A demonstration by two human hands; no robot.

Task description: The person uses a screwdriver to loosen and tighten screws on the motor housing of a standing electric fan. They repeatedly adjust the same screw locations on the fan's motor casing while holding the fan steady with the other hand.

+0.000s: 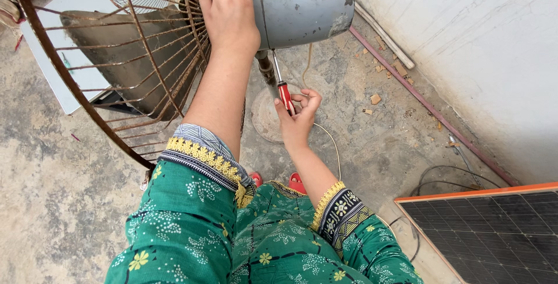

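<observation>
A pedestal fan stands in front of me with a grey motor housing and a rusty wire guard. My left hand rests flat against the motor housing where it meets the guard. My right hand holds a red-handled screwdriver, its shaft pointing up at the underside of the motor housing beside the fan's pole. The tip of the screwdriver is hidden by the housing.
The fan's round base sits on a rough concrete floor with a white cable trailing from it. A solar panel lies at lower right. A red pipe runs along the white wall. A white board lies behind the guard.
</observation>
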